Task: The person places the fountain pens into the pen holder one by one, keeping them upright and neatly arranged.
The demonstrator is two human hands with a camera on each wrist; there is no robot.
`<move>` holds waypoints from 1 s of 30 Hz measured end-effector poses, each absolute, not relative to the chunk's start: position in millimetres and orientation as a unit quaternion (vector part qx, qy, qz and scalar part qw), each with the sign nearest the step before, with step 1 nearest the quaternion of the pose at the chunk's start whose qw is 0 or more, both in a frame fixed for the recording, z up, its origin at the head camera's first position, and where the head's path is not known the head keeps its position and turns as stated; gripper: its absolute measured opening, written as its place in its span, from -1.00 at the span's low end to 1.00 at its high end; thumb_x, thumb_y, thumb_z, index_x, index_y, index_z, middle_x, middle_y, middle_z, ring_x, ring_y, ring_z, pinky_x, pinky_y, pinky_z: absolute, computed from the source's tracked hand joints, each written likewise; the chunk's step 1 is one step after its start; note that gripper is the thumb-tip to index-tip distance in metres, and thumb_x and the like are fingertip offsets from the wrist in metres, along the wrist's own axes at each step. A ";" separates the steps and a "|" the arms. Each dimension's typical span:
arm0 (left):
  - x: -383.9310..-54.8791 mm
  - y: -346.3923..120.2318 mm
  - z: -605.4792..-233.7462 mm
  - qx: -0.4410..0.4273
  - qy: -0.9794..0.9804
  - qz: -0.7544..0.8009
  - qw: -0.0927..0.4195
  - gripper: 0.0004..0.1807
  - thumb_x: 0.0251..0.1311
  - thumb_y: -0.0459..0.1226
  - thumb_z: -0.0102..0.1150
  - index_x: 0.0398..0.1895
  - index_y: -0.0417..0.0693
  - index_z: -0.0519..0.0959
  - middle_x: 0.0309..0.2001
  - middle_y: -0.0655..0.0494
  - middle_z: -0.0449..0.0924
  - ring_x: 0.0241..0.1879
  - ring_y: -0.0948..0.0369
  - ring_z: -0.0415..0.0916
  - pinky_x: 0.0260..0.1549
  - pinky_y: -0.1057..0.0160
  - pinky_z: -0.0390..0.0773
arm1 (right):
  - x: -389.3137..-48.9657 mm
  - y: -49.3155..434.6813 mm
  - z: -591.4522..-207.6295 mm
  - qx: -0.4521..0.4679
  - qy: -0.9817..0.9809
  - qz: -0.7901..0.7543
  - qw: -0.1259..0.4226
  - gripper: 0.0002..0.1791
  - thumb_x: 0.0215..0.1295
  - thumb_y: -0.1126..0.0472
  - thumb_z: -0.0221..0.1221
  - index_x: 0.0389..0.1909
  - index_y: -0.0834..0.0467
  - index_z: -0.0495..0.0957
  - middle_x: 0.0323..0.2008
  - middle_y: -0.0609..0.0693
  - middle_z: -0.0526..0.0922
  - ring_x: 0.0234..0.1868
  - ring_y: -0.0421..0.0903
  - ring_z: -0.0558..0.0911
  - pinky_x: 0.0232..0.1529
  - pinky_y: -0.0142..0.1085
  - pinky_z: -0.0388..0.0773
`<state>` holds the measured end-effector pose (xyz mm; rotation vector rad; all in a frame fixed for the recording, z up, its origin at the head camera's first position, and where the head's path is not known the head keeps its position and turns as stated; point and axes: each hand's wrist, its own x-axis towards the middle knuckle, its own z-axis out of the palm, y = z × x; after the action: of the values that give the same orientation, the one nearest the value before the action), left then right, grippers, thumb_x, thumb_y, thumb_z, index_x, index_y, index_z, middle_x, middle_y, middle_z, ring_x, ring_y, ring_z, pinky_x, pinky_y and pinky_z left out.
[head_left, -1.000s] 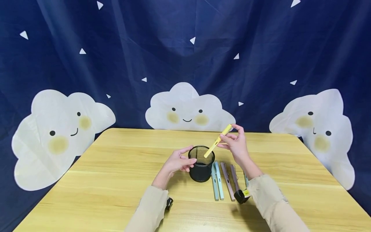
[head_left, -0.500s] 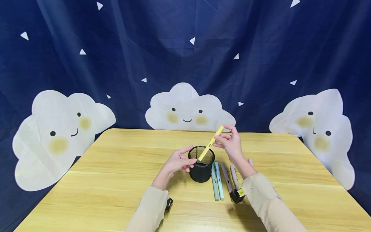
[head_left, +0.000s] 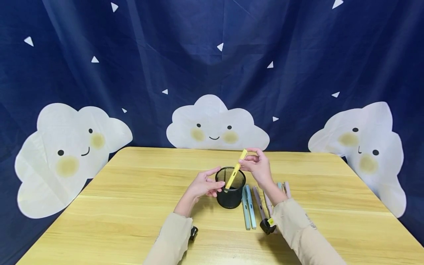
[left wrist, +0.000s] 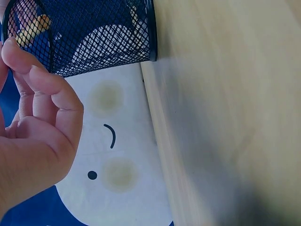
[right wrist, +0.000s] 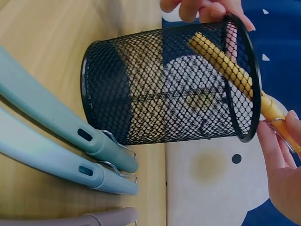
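Loose beige sleeves cover both arms, the left sleeve (head_left: 170,237) and right sleeve (head_left: 298,230) ending in wide, creased cuffs. Small black devices show at the left wrist (head_left: 193,233) and right wrist (head_left: 267,227), the latter with a yellow label (head_left: 271,222).

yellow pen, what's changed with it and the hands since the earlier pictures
The right hand has moved down and toward the person's left, bringing the yellow pen deeper into the black mesh cup and steeper. Nothing was newly taken hold of or let go. The left hand still holds the cup; the light blue pen stayed put.
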<state>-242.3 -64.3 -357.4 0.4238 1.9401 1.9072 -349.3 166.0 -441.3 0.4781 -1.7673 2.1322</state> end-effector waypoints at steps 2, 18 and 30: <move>-246.2 -64.4 -362.8 0.151 0.689 0.681 0.195 -0.25 0.08 -0.42 0.15 0.33 -0.24 0.03 -0.63 0.06 0.55 -0.78 0.31 0.40 -0.78 0.44 0.37 | -329.1 159.5 -422.6 0.174 -0.623 0.745 0.161 -0.49 -0.09 0.39 0.33 -0.04 0.17 0.44 -0.43 0.14 0.60 -0.47 -0.03 0.63 -0.51 -0.20 0.59; -254.7 -63.4 -376.5 0.140 0.700 0.678 0.177 -0.27 0.08 -0.40 0.16 0.33 -0.13 0.10 -0.61 0.05 0.56 -0.78 0.31 0.40 -0.77 0.43 0.39 | -270.0 128.7 -363.6 0.122 -0.671 0.706 0.190 -0.80 -0.03 0.47 0.26 -0.35 0.49 0.55 -0.49 0.17 0.60 -0.53 -0.15 0.61 -0.48 -0.24 0.59; -255.6 -64.0 -377.6 0.140 0.696 0.680 0.183 -0.27 0.08 -0.40 0.16 0.33 -0.13 0.10 -0.62 0.06 0.56 -0.78 0.31 0.40 -0.77 0.42 0.37 | -267.8 125.0 -358.2 0.050 -0.748 0.637 0.177 -0.82 0.00 0.42 0.26 -0.37 0.46 0.60 -0.41 0.25 0.63 -0.58 -0.31 0.58 -0.44 -0.42 0.56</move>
<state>-255.6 -64.0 -377.6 0.3956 1.9644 1.9169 -267.8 125.0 -358.2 0.1409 -2.1189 1.8044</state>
